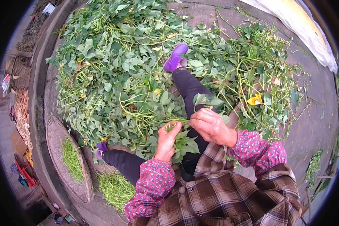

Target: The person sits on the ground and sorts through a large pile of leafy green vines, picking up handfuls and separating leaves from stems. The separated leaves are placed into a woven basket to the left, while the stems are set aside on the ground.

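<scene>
My left hand (pixel 166 141) is closed, thumb against fingers, on thin green leaf stalks. A leafy sprig (pixel 185 144) hangs beside it, between the hand and my thigh. My right hand (pixel 213 127) is closed too, with its fingertips pinching a green stem just right of the left hand. Leaves (pixel 211 101) show above its knuckles. The two hands nearly meet, and a short stretch of stalk shows between them. Around them spreads a broad heap of cut leafy vines (pixel 113 64) with long pale green stalks and a few yellow leaves.
A round woven tray (pixel 58 150) holding stripped green stalks (pixel 72 160) leans at the left. More stalks lie in a pile (pixel 116 190) by my left leg. My purple shoes (pixel 176 56) rest among the vines. White sheeting (pixel 303 28) lies at the upper right.
</scene>
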`<action>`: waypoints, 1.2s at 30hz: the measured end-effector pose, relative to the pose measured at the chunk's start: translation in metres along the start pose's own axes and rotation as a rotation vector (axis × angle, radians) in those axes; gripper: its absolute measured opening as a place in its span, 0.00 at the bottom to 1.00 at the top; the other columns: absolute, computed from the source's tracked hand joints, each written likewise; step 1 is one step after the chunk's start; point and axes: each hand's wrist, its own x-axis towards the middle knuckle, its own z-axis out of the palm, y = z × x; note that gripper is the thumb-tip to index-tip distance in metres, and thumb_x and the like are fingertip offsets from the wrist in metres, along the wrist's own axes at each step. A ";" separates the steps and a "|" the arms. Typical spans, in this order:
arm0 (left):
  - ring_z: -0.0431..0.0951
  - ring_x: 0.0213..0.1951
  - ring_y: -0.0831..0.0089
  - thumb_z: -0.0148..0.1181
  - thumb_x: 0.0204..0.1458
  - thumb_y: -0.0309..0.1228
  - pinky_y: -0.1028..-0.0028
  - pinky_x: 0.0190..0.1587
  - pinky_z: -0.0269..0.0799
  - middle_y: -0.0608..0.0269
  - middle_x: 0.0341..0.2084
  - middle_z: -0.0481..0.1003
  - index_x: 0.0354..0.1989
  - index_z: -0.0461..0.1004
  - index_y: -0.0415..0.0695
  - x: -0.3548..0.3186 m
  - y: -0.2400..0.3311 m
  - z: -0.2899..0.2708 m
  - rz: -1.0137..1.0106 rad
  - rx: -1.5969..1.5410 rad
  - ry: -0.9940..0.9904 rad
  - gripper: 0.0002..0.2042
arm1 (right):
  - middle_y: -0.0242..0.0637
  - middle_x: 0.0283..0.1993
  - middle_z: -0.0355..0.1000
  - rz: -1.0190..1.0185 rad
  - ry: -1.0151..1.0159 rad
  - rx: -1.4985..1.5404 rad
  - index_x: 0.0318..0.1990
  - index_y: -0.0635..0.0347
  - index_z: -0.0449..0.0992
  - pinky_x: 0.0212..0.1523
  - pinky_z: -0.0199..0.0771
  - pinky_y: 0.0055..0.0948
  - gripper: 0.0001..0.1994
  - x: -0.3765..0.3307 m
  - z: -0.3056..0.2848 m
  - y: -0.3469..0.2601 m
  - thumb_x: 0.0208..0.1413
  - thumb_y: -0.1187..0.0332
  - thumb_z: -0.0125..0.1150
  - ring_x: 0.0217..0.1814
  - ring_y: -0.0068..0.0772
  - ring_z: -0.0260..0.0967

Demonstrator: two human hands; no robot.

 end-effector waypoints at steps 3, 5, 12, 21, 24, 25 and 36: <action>0.68 0.29 0.85 0.59 0.46 0.23 0.84 0.33 0.64 0.70 0.25 0.73 0.30 0.74 0.36 -0.015 -0.020 -0.008 0.205 0.239 0.033 0.05 | 0.39 0.31 0.67 0.288 0.126 0.310 0.35 0.66 0.71 0.31 0.67 0.28 0.08 -0.019 0.015 -0.014 0.44 0.80 0.55 0.31 0.35 0.66; 0.68 0.29 0.84 0.59 0.46 0.23 0.83 0.34 0.64 0.70 0.25 0.73 0.30 0.74 0.36 -0.027 -0.018 -0.008 0.303 0.293 0.077 0.04 | 0.32 0.31 0.70 0.651 0.211 0.735 0.37 0.67 0.72 0.32 0.65 0.20 0.06 -0.036 0.030 -0.016 0.50 0.78 0.55 0.32 0.18 0.65; 0.68 0.29 0.83 0.59 0.47 0.23 0.82 0.34 0.64 0.68 0.25 0.73 0.30 0.74 0.36 -0.048 0.008 -0.013 0.503 0.374 0.199 0.04 | 0.27 0.31 0.69 0.818 0.328 1.064 0.37 0.65 0.71 0.36 0.66 0.16 0.07 -0.037 0.030 -0.011 0.52 0.73 0.56 0.33 0.14 0.65; 0.72 0.23 0.64 0.60 0.36 0.15 0.73 0.26 0.66 0.56 0.21 0.73 0.30 0.74 0.36 -0.049 0.023 -0.017 1.064 0.983 -0.009 0.10 | 0.26 0.33 0.68 0.818 0.301 1.044 0.36 0.65 0.71 0.34 0.64 0.14 0.07 -0.034 0.036 -0.018 0.50 0.74 0.59 0.33 0.12 0.63; 0.71 0.22 0.63 0.61 0.34 0.15 0.72 0.25 0.66 0.56 0.21 0.72 0.32 0.73 0.37 -0.046 0.016 -0.021 1.071 1.100 0.007 0.13 | 0.26 0.33 0.68 0.809 0.306 1.037 0.36 0.65 0.71 0.35 0.64 0.14 0.07 -0.033 0.037 -0.021 0.50 0.74 0.59 0.34 0.12 0.62; 0.69 0.21 0.63 0.61 0.32 0.14 0.71 0.24 0.64 0.57 0.19 0.70 0.33 0.73 0.38 -0.043 0.014 -0.023 1.108 1.118 0.003 0.15 | 0.26 0.32 0.68 0.804 0.290 1.032 0.36 0.66 0.71 0.34 0.63 0.14 0.07 -0.033 0.037 -0.022 0.50 0.74 0.58 0.34 0.12 0.62; 0.66 0.18 0.65 0.61 0.31 0.16 0.71 0.21 0.61 0.62 0.13 0.64 0.28 0.73 0.39 -0.035 0.021 -0.039 1.263 1.280 -0.064 0.11 | 0.30 0.31 0.66 0.648 0.078 0.768 0.36 0.67 0.71 0.28 0.63 0.19 0.08 -0.025 0.039 -0.036 0.47 0.74 0.59 0.30 0.18 0.63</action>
